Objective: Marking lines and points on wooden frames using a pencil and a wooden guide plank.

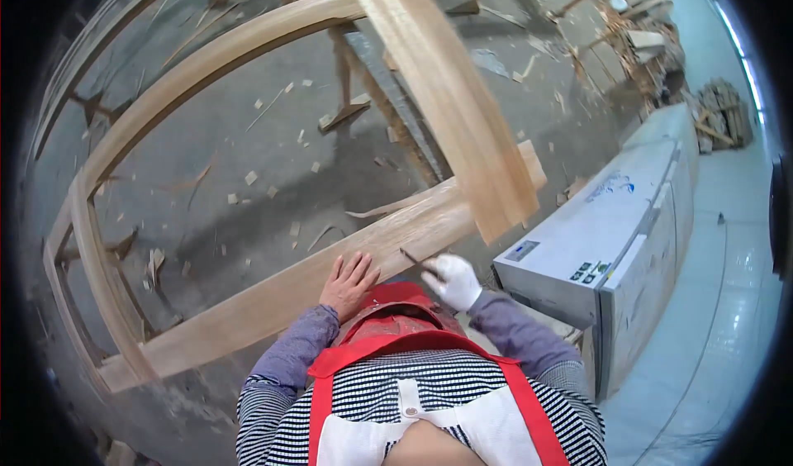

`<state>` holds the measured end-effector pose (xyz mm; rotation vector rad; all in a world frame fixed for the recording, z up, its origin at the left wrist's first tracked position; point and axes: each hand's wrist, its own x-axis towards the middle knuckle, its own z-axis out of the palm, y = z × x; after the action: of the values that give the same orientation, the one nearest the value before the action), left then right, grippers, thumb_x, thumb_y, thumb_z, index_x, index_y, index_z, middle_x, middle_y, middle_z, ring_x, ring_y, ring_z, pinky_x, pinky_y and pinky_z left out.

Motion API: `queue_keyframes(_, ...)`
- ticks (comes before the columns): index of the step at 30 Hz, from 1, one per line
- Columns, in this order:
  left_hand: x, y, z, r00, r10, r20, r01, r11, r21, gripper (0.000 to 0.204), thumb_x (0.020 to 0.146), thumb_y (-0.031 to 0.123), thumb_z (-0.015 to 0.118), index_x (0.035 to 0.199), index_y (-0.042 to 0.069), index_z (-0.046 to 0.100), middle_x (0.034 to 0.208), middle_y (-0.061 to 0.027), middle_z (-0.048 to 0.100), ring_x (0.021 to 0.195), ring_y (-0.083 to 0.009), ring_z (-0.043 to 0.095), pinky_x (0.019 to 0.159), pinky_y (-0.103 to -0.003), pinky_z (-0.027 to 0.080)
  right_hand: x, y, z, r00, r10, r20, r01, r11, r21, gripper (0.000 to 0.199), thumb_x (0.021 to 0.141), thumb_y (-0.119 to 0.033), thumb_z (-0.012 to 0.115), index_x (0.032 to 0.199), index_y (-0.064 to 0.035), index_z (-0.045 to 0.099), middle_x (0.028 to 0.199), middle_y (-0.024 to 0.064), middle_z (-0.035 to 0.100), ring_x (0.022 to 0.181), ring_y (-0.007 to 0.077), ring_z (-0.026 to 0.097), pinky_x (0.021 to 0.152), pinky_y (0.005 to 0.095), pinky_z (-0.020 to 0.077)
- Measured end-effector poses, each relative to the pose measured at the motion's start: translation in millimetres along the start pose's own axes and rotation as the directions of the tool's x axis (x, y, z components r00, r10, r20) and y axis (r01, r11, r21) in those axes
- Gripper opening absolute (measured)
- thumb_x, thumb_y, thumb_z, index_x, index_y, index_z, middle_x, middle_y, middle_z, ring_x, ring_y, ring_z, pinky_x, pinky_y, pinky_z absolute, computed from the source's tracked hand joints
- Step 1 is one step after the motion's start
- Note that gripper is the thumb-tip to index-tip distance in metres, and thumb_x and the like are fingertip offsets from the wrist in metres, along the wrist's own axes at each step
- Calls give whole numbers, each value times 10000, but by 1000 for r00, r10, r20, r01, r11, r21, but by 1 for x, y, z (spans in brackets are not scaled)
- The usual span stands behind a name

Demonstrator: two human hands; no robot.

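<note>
A large wooden frame [248,305] lies in front of me, its near rail running from lower left to upper right. My left hand [350,284] is bare and rests flat on that rail, fingers stretched out. In a white glove, my right hand [452,282] is closed around a thin, dark, knife-like tool [408,256], whose tip points up and left over the rail's near edge. A broad, pale wooden piece [450,86] crosses the rail's right end. Beside the rail's far edge is a thin curved wood strip [396,205].
At my right stands a long white chest freezer [603,202]. A wooden trestle [388,106] stands beneath the frame. Chips and offcuts litter the grey floor [273,148]. Scrap wood [723,115] is heaped at the far right.
</note>
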<state>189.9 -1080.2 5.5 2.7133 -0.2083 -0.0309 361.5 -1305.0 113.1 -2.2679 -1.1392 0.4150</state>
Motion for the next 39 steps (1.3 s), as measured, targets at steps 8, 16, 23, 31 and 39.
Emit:
queue_keyframes(8, 92, 43, 15, 984, 140, 112, -156, 975, 157, 700, 796, 368, 701, 1434, 234, 445, 1548, -114, 340, 1459, -304, 256, 1174, -560, 154, -154, 41, -7, 621, 783, -40, -599, 507, 620, 196, 887, -190, 678, 962, -10, 665, 779, 79, 641, 691, 173, 621, 666, 338, 517)
queue_keyframes(16, 201, 136, 44, 997, -79, 7, 77, 989, 124, 704, 843, 429, 667, 1453, 177, 421, 1552, -177, 308, 1459, -342, 241, 1176, -550, 149, -260, 188, -74, 530, 842, 98, -228, 30, 973, 214, 916, -194, 670, 1021, -16, 618, 774, 22, 617, 616, 99, 568, 602, 265, 503)
queue_keyframes(23, 313, 219, 90, 920, -354, -167, 354, 935, -30, 708, 880, 529, 593, 1463, 168, 415, 1548, -191, 309, 1456, -363, 232, 1167, -548, 164, -270, 294, -155, 637, 758, 138, 28, -201, 979, 173, 899, -141, 673, 1020, -33, 614, 771, 25, 616, 632, 122, 602, 585, 276, 507)
queue_keyframes(31, 360, 246, 111, 878, -444, -179, 458, 888, 47, 665, 919, 496, 526, 1474, 151, 398, 1577, -203, 243, 1475, -364, 180, 1175, -542, 125, -142, 414, -226, 801, 587, 120, -269, 172, 948, 81, 874, -66, 665, 904, -28, 600, 767, 52, 631, 645, 144, 620, 643, 317, 554)
queue_keyframes(39, 379, 237, 109, 860, -499, -104, 510, 843, 172, 654, 923, 518, 487, 1469, 166, 415, 1583, -191, 238, 1488, -348, 141, 1182, -544, 77, -145, 622, -261, 619, 782, 73, -746, 556, 366, 288, 743, -211, 710, 908, 23, 682, 769, 127, 687, 698, 194, 664, 649, 348, 533)
